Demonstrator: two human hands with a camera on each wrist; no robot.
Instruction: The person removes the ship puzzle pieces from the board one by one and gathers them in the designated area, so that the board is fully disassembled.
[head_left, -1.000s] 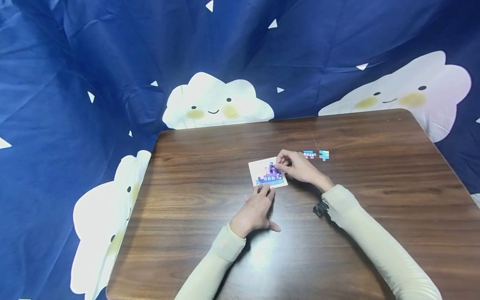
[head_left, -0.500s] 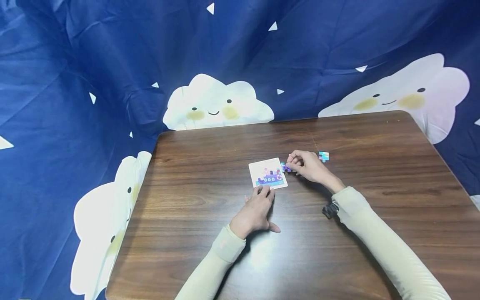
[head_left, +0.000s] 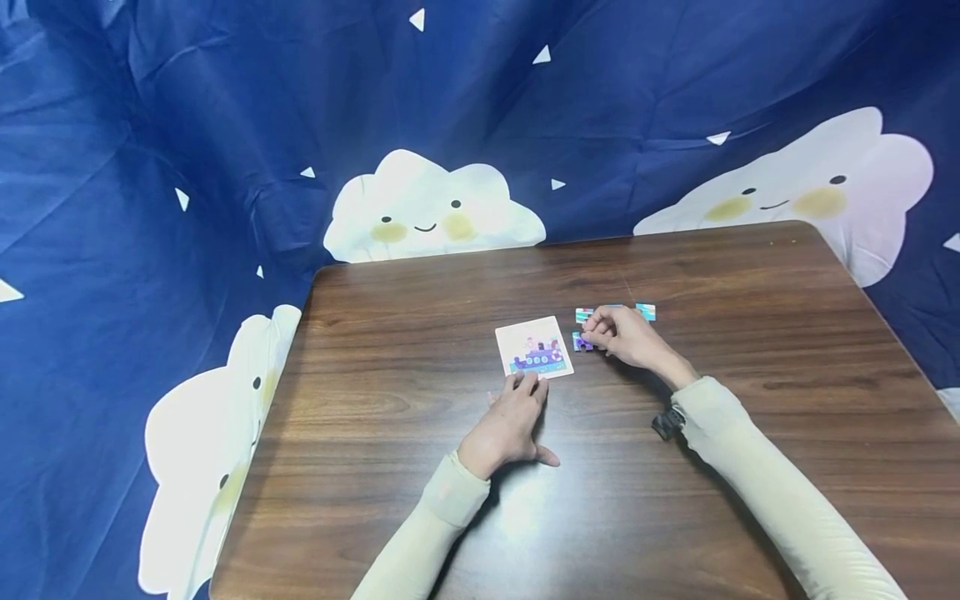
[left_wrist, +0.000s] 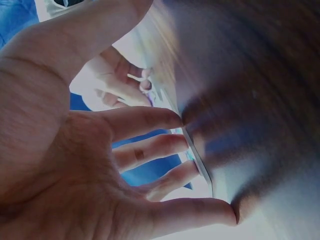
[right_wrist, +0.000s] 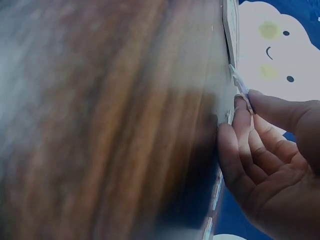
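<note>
A white square card [head_left: 523, 337] with a purple ship picture lies in the middle of the wooden table. My left hand [head_left: 512, 427] touches its near edge with spread fingers, the thumb held out to the side. To the right of the card, my right hand [head_left: 630, 340] pinches a small purple and blue jigsaw piece [head_left: 579, 342] between thumb and fingertips. In the right wrist view the jigsaw piece [right_wrist: 242, 87] looks thin and tilted, one end close to the tabletop.
Behind the right hand lie more jigsaw pieces: a light-coloured piece [head_left: 582, 315], one partly hidden by the hand, and a blue piece [head_left: 646, 312]. A dark blue curtain [head_left: 480, 92] with clouds hangs behind the table [head_left: 375, 350].
My right hand has moved the jigsaw piece from over the card rightward, off the card, to beside the loose pieces. My left hand has stayed at the card's edge.
</note>
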